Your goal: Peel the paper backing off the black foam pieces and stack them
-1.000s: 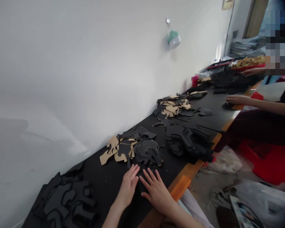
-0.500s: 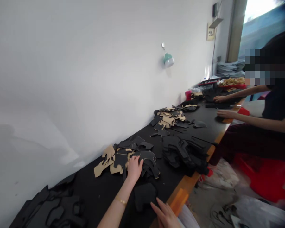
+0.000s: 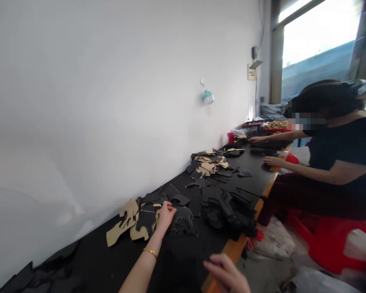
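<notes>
Two hands are noted above the black surface point(image 3: 102, 270). The left hand point(image 3: 164, 217) is held over the near pile of black and tan cut pieces point(image 3: 147, 219) — its fingers are bent, tips close together; whether a piece is gripped cannot be told. The right hand point(image 3: 227, 274) is blurred at the wooden edge point(image 3: 237, 248), fingers partly bent; whether they are closed on anything cannot be told. One second earlier, both hands were seen side by side in front of the pile. The view has been turned — more of the co-worker point(image 3: 343, 150) and the window point(image 3: 320, 53) is now shown.
</notes>
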`<state>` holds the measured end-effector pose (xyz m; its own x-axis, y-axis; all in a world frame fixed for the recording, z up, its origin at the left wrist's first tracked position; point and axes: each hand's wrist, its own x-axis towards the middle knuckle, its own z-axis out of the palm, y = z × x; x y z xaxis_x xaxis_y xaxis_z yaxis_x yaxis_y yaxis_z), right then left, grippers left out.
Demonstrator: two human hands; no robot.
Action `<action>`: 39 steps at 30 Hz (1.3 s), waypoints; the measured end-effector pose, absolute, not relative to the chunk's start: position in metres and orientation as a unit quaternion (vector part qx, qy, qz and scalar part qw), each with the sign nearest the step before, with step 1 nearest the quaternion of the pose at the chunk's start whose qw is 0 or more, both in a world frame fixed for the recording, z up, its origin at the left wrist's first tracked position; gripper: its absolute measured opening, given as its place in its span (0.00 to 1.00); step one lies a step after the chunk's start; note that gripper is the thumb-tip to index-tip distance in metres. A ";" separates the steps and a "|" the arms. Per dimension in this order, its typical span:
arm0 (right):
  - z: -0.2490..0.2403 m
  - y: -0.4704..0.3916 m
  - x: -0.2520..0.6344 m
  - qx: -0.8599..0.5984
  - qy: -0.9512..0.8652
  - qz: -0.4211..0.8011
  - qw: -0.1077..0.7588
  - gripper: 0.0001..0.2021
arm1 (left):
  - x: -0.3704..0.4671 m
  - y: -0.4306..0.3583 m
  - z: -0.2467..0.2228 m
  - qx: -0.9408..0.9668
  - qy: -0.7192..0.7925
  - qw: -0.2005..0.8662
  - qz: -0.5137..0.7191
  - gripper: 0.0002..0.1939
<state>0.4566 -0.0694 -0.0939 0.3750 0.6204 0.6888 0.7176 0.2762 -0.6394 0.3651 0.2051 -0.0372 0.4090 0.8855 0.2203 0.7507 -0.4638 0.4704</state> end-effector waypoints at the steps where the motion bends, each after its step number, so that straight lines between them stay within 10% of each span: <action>1: -0.079 -0.068 0.473 -0.595 -0.547 -0.055 0.586 0.14 | 0.360 0.207 -0.035 0.826 0.494 0.155 0.224 0.11; 10: -0.040 0.007 0.609 -0.728 -0.506 -0.073 0.457 0.18 | 0.367 0.190 -0.046 0.822 0.538 0.106 0.155 0.21; 26: -0.086 0.010 0.575 -0.832 -0.503 -0.175 0.156 0.25 | 0.388 0.178 -0.048 0.782 0.600 0.134 0.105 0.29; 39: -0.023 -0.039 0.500 -0.645 -0.569 -0.116 0.496 0.19 | 0.360 0.146 0.020 0.752 0.448 0.322 0.360 0.19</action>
<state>0.5004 -0.0391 -0.0227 0.3249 0.6195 0.7146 0.8498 0.1405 -0.5081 0.3595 0.1461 0.0197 0.3395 0.9059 0.2529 0.4423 -0.3911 0.8071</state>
